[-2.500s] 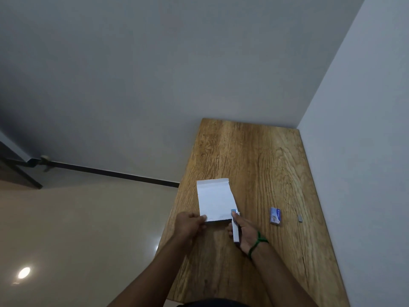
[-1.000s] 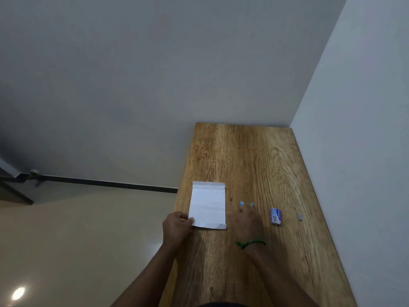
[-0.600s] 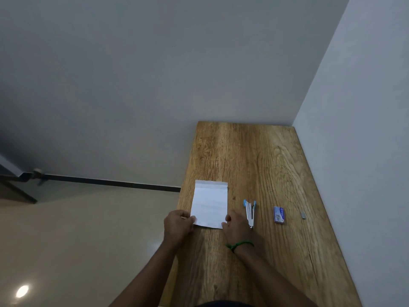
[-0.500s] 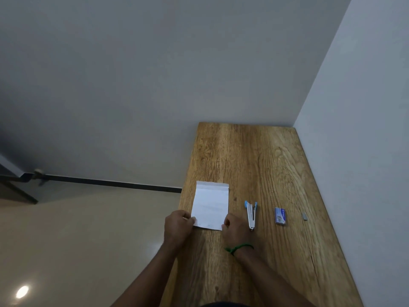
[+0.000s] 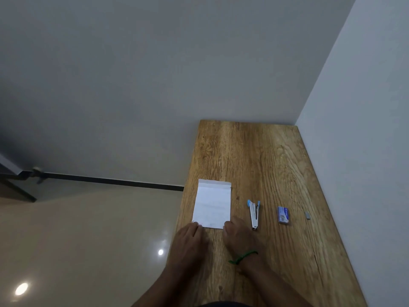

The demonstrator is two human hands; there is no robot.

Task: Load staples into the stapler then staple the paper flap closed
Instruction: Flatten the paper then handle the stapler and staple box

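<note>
One paper (image 5: 212, 204), one stapler (image 5: 254, 214), one staple box (image 5: 283, 215), one small grey strip of staples (image 5: 307, 214), all in a row across the wooden table (image 5: 261, 156). Two hands are down at the paper's near edge. The paper lies flat near the table's left edge, long axis running away from the person, with its folded flap at the far end. The stapler lies just right of it, not touching, also lengthwise away from the person (blue-tipped end far, metal end near). The left hand (image 5: 190, 237) sits at the paper's near left corner, fingers curled together on it. The right hand (image 5: 238, 235), with a green band (image 5: 243, 257) at the wrist, has its fingers bunched at the near right corner; whether they pinch the sheet or only press on it, I can't tell.
</note>
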